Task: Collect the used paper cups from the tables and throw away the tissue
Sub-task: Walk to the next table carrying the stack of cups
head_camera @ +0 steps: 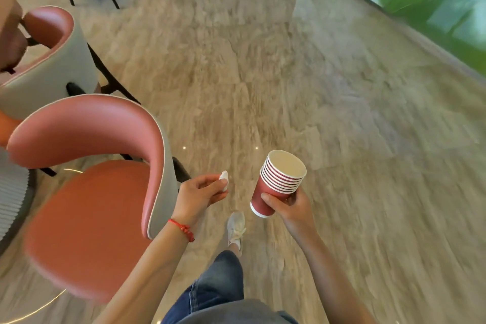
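Left of the stack of red paper cups: a crumpled white tissue, mostly hidden, pinched in the left hand. Nested, white-rimmed, tilted, gripped low by the right hand over blurred floor. Farther left of the stack, pink chairs, partly cut off.
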